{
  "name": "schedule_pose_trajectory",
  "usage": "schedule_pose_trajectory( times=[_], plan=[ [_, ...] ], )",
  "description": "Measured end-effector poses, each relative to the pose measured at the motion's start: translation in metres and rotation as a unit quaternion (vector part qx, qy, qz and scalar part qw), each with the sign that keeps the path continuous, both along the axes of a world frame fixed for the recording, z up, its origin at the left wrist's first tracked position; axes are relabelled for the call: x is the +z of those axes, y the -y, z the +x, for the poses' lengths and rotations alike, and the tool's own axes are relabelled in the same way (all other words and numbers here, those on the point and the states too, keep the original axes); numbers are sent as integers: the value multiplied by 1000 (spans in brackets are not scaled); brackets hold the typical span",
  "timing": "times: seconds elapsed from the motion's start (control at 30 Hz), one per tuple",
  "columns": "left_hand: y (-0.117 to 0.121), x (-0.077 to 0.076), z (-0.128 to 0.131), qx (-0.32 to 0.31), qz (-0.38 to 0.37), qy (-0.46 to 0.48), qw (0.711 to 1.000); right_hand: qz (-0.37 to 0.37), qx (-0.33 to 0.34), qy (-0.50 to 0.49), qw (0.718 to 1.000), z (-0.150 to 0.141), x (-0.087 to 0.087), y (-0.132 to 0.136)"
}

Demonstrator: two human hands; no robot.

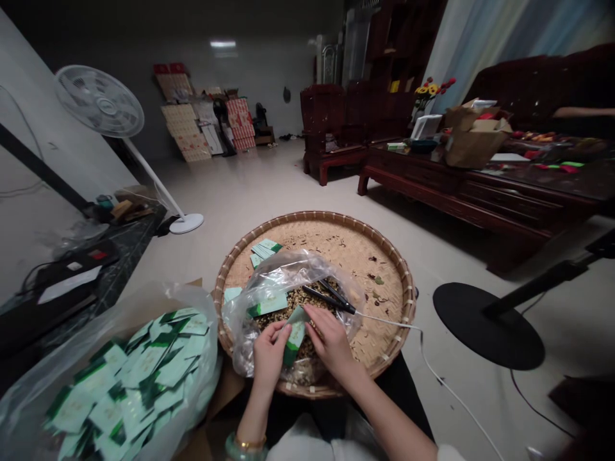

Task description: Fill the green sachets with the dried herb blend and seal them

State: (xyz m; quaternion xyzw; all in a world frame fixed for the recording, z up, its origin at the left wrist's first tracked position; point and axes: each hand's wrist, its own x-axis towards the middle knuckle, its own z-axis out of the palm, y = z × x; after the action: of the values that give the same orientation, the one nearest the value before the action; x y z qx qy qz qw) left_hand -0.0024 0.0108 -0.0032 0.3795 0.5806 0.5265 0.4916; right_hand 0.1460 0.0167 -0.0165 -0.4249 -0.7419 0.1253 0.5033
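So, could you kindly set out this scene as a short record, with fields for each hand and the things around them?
left hand: holds a green-and-white packet
right hand: fingertips touch the same packet
nearest things: clear plastic bag of mixed dried grains; black corded tool
support: round woven bamboo tray
beside: clear bag of similar packets, lower left
background: white standing fan; dark wooden table

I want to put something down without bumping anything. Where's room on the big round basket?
Bare bamboo shows on the round woven tray to the right of the clear plastic bag, up to the rim. It's crowded in front, where the left hand and right hand hold a green-and-white packet.
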Motion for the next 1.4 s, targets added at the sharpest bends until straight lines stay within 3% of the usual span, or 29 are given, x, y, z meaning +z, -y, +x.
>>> schedule_pose_trajectory(
  times=[0.3, 0.5, 0.6, 0.7, 0.8, 0.87, 1.0, 1.07, 1.2, 1.3, 1.33, 1.4],
  plan=[
    [2, -2, -5, -16, -8, -7, 1000, -3, 6, 17, 1000, -3, 3, 3],
    [3, 1, -6, -52, 63, -156, 984, -23, -87, -4, 996, -1, 11, 0],
    [1, -1, -8, -38, 78, -175, 981, -37, -45, -39, 998, 4, 16, -2],
    [-2, -5, -12, -10, 61, -134, 989, -104, -5, -102, 989, 8, 18, -5],
    [-3, -9, -14, 1, 45, -98, 994, -225, 49, -162, 960, 6, 18, -6],
    [-2, -8, -13, -11, 43, -94, 995, -312, 116, -198, 922, 3, 17, -6],
    [-1, -1, -10, -81, 51, -101, 990, -460, 214, -221, 833, -1, 15, -7],
    [-2, 0, -12, -110, 53, -97, 988, -490, 234, -216, 812, 1, 14, -8],
    [-7, -6, -21, -90, 50, -126, 987, -471, 220, -187, 833, 9, 14, -10],
    [-6, -11, -25, -57, 87, -208, 973, -445, 180, -166, 861, 14, 11, -10],
    [-3, -12, -24, -37, 123, -258, 958, -441, 166, -161, 867, 15, 10, -9],
    [3, -11, -19, -15, 217, -375, 901, -435, 155, -160, 872, 13, 6, -9]
  ],
)
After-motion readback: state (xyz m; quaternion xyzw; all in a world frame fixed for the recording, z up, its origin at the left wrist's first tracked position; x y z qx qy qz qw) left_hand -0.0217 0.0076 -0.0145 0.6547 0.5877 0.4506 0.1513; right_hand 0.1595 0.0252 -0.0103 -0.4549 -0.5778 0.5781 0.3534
